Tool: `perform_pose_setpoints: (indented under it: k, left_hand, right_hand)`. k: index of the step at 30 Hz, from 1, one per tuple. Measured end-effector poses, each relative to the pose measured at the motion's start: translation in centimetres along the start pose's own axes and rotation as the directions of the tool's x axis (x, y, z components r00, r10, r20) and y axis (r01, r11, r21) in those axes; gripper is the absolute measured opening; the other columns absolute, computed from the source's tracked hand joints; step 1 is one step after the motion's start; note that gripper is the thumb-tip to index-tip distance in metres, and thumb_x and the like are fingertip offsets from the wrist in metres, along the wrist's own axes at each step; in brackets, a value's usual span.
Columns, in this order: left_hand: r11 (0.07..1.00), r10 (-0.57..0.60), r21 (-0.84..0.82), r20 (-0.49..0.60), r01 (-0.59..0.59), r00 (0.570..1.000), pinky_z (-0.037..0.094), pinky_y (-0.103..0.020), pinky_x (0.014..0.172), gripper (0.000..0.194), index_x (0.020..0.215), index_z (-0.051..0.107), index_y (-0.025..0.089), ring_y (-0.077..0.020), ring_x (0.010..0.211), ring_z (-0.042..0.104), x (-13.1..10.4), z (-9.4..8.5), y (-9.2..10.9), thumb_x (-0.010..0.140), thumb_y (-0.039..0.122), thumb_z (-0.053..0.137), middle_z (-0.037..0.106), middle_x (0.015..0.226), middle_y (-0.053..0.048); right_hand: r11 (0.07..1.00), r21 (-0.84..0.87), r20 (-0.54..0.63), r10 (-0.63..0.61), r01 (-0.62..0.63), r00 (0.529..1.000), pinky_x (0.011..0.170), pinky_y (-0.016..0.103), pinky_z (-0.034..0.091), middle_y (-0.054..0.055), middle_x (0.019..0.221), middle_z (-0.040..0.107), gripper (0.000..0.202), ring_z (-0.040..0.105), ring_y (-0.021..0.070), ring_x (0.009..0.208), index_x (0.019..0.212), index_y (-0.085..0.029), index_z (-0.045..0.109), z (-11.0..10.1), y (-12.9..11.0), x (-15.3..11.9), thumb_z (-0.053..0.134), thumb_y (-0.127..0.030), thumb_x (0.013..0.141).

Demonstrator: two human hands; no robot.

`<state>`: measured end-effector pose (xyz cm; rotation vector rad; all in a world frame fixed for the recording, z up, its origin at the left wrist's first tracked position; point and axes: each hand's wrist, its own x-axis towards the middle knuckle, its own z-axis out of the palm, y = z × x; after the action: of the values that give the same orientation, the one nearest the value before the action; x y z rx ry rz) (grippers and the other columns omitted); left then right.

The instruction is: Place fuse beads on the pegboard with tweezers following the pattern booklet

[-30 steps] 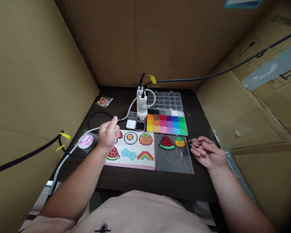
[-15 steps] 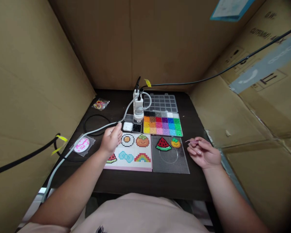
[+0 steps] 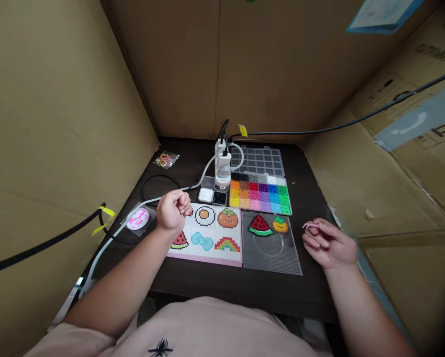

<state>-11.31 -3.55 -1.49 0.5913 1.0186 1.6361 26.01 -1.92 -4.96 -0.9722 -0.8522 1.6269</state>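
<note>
Head view: box holds coloured beads; left hand clenched; right hand grips likely tweezers.

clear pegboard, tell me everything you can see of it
The pegboard is a see-through sheet, apparently plastic, with a fine grid. It lies flat on the dark table, left edge beside the pattern sheet. On its far half sit a bead watermelon slice and, right of that, a smaller orange bead fruit. A faint circle shows near its middle; whether on or under the board is unclear. The right hand is apart from it, beyond its right edge.
</note>
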Motion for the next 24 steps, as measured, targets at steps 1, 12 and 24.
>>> perform_pose_setpoints:
  k: [1, 12, 24]
  left_hand:
    - [1.0, 0.002, -0.003, -0.005, -0.002, 1.0, 0.023, -0.02, 0.038, 0.021, 0.046, 0.038, 0.018, -0.0064, 0.037, 0.024, -0.02, 0.03, 0.01, 0.064, 0.022, 0.047, 0.027, 0.042, 0.005]
    - [0.995, 0.102, -0.011, -0.073, -0.103, 0.992, 0.021, -0.019, 0.037, 0.022, 0.046, 0.037, 0.018, -0.0067, 0.038, 0.024, 0.07, 0.01, -0.19, 0.066, 0.02, 0.047, 0.027, 0.041, 0.005]
    - [0.982, 0.182, -0.019, -0.118, -0.186, 0.976, 0.02, -0.019, 0.037, 0.021, 0.047, 0.036, 0.018, -0.0067, 0.038, 0.024, 0.18, -0.05, -0.38, 0.065, 0.018, 0.047, 0.027, 0.042, 0.005]
  right_hand:
    - [1.0, -0.006, 0.003, -0.003, 0.003, 1.0, 0.033, 0.021, 0.027, -0.003, 0.06, 0.058, 0.009, 0.02, 0.0012, 0.034, 0.073, -0.024, 0.067, -0.07, 0.02, 0.01, 0.061, -0.019, 0.076]
    - [1.0, 0.014, -0.026, -0.008, 0.009, 1.0, 0.032, 0.015, 0.028, -0.004, 0.056, 0.061, 0.009, 0.026, -0.0009, 0.031, 0.074, -0.023, 0.07, -0.59, 0.21, 0.36, 0.064, -0.017, 0.072]
    - [1.0, 0.002, -0.01, 0.03, -0.03, 0.999, 0.028, 0.017, 0.022, -0.005, 0.051, 0.053, 0.008, 0.013, -0.0001, 0.03, 0.073, -0.025, 0.068, -0.1, -0.38, 0.15, 0.065, -0.018, 0.068]
